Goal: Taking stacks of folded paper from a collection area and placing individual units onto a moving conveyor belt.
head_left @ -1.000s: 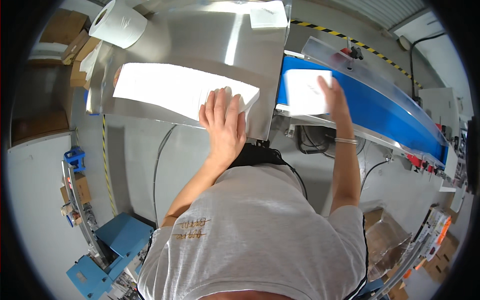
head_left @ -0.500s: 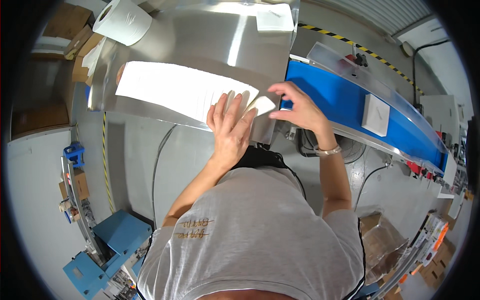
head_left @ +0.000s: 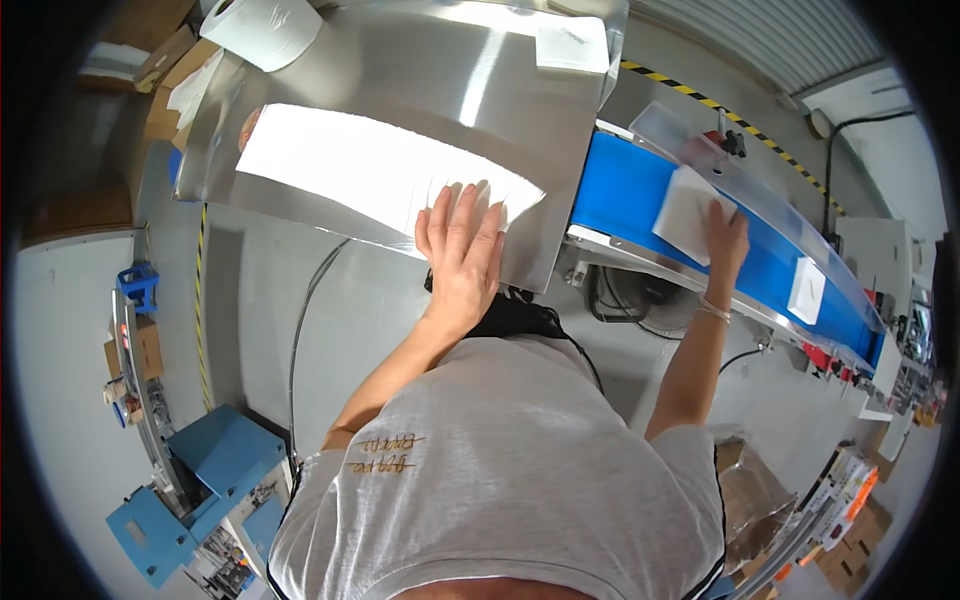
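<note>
Left hand (head_left: 462,250) flat, fingers spread, on napkin stack (head_left: 385,165) on worktop (head_left: 440,70); right hand (head_left: 724,235) flat on napkin pack (head_left: 685,210) on belt (head_left: 625,190).

White flat pack (head_left: 688,212) on the blue belt (head_left: 620,190), under the right hand (head_left: 724,232). Second, smaller white pack (head_left: 806,290) farther down the belt, well apart. Square white pack (head_left: 571,45) at the far edge of the steel bench (head_left: 400,90). Brown cartons (head_left: 150,75) at the bench's left end; more cartons (head_left: 848,540) lower right, partly orange.
</note>
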Action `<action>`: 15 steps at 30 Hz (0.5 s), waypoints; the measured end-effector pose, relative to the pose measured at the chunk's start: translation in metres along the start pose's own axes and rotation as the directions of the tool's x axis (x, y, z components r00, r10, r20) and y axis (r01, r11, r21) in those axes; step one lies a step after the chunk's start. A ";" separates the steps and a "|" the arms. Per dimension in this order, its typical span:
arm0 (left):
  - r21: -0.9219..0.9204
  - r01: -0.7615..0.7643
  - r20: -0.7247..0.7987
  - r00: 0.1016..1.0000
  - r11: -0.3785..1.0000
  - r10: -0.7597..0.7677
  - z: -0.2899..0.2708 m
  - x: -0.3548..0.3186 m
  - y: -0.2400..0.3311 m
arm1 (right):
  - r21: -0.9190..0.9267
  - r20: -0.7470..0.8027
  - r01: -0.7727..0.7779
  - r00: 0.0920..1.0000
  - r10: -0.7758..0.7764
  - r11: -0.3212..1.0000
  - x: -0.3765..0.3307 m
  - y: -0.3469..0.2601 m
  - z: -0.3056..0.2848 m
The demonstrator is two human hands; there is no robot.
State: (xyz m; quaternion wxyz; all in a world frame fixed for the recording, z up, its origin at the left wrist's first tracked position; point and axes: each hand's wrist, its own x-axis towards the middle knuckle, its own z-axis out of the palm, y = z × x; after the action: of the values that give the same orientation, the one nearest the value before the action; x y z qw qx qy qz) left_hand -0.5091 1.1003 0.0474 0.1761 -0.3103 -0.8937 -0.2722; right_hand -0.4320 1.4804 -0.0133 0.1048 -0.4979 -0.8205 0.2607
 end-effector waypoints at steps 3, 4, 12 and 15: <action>0.004 -0.028 -0.025 0.999 1.000 0.028 0.004 -0.004 -0.003 | -0.457 -0.318 0.214 0.867 -0.384 0.863 -0.028 -0.023 -0.011; 0.001 -0.035 -0.022 0.999 0.999 0.035 0.006 -0.004 -0.003 | -0.202 -0.134 0.456 0.864 -0.486 0.867 -0.032 -0.034 -0.015; -0.066 0.009 -0.008 1.000 0.998 -0.009 -0.007 0.004 0.000 | 0.710 0.352 0.544 0.276 -0.894 0.447 -0.101 -0.135 0.049; 0.045 0.082 -0.018 0.997 0.996 -0.082 0.001 -0.001 -0.015 | 0.780 0.473 -0.009 0.664 -0.579 0.626 -0.077 -0.092 0.055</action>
State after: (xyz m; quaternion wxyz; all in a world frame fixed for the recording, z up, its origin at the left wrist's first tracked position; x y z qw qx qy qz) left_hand -0.5179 1.0902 0.0404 0.1790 -0.2670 -0.9101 -0.2613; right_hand -0.4886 1.3622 -0.0041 0.0239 -0.1283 -0.6961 0.7060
